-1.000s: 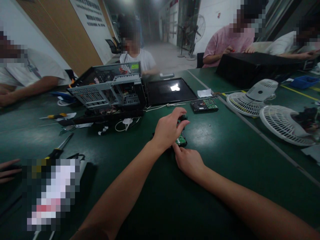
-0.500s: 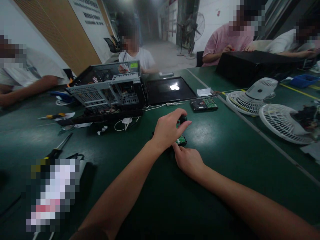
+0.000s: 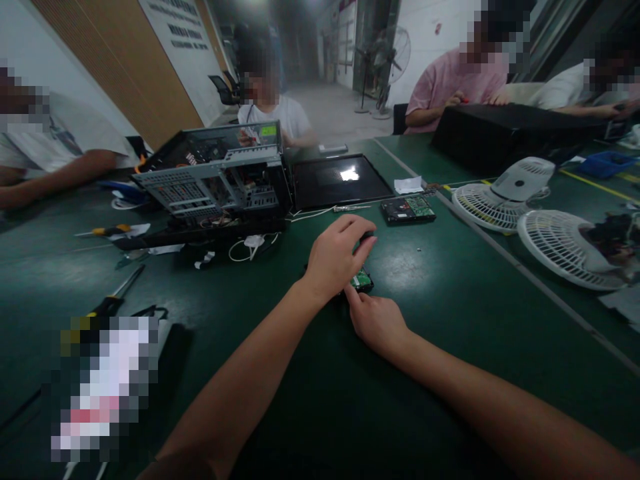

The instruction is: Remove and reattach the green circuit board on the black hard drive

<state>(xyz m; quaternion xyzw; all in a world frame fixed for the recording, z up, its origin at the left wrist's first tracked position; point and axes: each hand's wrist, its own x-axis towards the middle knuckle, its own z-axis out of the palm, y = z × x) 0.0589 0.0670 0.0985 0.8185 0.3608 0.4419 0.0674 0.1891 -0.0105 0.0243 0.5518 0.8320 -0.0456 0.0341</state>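
My left hand is closed round a dark handle, gripped from above between thumb and fingers. Its lower part is hidden, so the tool's kind is unclear. Directly beneath lies a hard drive with a green circuit board, flat on the table and mostly covered by that hand. My right hand rests at the drive's near edge, fingers curled and the index finger pressed against it. A second hard drive, its green board facing up, lies farther back to the right.
An opened computer case and a dark flat panel stand beyond my hands. Two white fan parts lie right. Screwdrivers and a blurred-out object are at left. Several people sit around the green table.
My left thumb and fingertips have shifted slightly left and down, and less of the dark handle shows. The right hand and the drive stay in place.
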